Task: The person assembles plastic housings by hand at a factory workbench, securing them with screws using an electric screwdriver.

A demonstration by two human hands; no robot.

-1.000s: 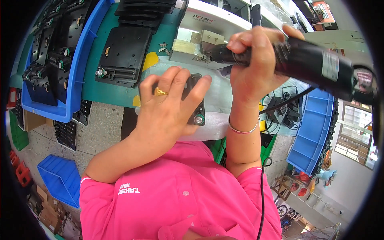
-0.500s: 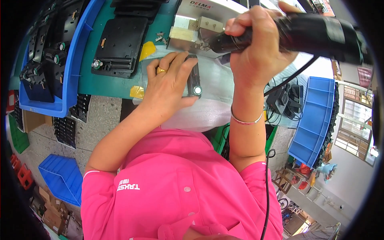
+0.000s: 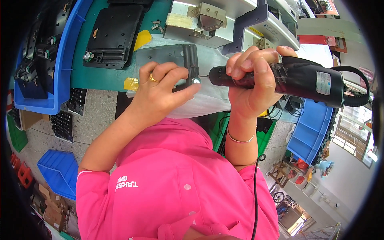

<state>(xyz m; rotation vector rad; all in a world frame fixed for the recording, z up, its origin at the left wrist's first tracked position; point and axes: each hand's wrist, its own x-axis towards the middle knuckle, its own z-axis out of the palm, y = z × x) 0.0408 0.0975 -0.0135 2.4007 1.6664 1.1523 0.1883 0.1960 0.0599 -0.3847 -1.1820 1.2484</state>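
Note:
My right hand (image 3: 252, 84) grips a black electric screwdriver (image 3: 288, 80), held level with its tip pointing left at a shiny screw on a black plastic panel (image 3: 176, 56). My left hand (image 3: 160, 94), wearing a gold ring, rests on that panel and pins it to the pale sheet on the green bench (image 3: 100, 78). The thumb lies right beside the screwdriver tip. A thin bracelet circles my right wrist.
A second black panel (image 3: 114, 36) lies on the bench to the left. A blue bin (image 3: 56, 60) of black parts stands further left. A metal fixture (image 3: 208, 22) sits behind the work. More blue bins (image 3: 60, 170) stand on the floor, and a black cord (image 3: 256, 188) hangs down.
The view has shifted, so panel and hands sit lower in the picture. The screwdriver has swung down to level, its tip now at the screw by my left thumb.

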